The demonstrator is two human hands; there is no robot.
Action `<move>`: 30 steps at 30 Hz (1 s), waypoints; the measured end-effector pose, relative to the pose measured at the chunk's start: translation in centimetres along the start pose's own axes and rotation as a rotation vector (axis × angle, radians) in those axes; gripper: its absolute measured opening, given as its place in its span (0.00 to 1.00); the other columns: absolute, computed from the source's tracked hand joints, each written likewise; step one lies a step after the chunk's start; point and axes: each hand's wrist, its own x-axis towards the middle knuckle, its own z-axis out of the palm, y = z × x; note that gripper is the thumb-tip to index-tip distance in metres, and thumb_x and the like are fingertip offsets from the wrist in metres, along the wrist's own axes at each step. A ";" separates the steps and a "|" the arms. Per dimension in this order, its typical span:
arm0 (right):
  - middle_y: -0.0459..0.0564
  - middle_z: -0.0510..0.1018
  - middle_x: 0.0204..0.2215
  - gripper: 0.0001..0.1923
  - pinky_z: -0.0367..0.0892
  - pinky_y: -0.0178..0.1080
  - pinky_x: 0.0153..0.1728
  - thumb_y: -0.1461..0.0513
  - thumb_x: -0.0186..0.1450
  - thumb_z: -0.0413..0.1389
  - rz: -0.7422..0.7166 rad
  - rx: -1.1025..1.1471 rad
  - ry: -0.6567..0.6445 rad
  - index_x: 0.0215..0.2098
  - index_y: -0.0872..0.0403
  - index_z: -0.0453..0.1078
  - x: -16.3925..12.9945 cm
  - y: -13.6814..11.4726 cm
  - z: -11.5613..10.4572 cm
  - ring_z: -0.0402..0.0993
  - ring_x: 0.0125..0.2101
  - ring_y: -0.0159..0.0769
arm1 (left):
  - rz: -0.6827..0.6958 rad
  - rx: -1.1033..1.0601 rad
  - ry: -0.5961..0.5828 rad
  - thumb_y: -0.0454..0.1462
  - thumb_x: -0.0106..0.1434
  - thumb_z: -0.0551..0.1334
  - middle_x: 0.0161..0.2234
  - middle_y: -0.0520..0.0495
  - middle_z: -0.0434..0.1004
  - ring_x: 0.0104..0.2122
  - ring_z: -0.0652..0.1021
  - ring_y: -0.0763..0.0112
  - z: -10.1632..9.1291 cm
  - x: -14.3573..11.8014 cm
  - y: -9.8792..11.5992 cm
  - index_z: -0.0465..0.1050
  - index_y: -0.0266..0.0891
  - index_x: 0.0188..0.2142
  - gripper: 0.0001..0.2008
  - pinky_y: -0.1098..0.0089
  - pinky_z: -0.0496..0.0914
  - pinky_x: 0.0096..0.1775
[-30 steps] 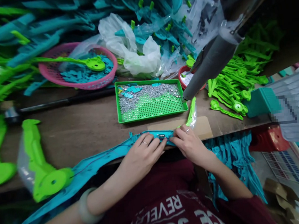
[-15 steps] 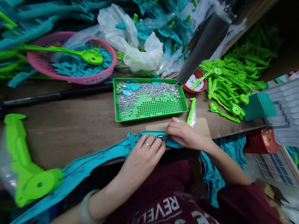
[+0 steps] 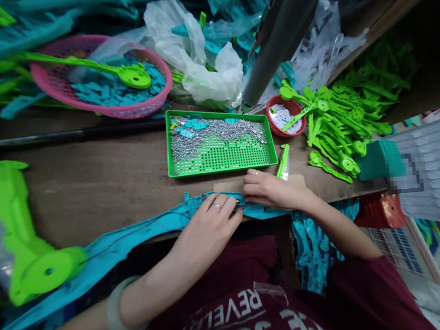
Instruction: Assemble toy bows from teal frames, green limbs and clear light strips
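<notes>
At the near edge of the wooden counter (image 3: 109,180), both hands work on a long teal plastic piece (image 3: 134,242) that lies along the edge and runs off to the lower left. Left hand (image 3: 206,228): palm down, fingers curled onto the piece's wider end, ring on one finger, pale bangle on the wrist. Right hand (image 3: 270,191): palm down just beside the left, fingers pressed on the same end; fingertips of the two hands almost meet over a small dark metal part (image 3: 239,202) set in the piece. Both hands bear down on the piece rather than closing around it.

Just beyond the hands, a green tray (image 3: 219,160) with a perforated floor, its far half covered in small silver screws plus a few teal bits. Right of the tray, a small red bowl (image 3: 285,115) with white pieces, then a heap of green plastic parts (image 3: 339,118). One green part in a clear sleeve (image 3: 283,162) lies near the right hand. Far left, a pink basket (image 3: 98,88) of teal chips with a green part across it. Grey tube (image 3: 278,36) hangs over the tray's far corner. Large green piece (image 3: 22,239) sits at the left edge, well apart from the hands.
</notes>
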 end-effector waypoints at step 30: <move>0.57 0.73 0.39 0.12 0.58 0.44 0.38 0.66 0.73 0.50 0.470 -0.388 0.406 0.36 0.56 0.74 -1.8 -5.7 6.0 0.60 0.39 0.44 | 0.105 -0.080 -0.094 0.26 0.65 0.57 0.52 0.39 0.79 0.52 0.76 0.55 0.4 0.8 -1.1 0.80 0.35 0.41 0.13 0.57 0.68 0.54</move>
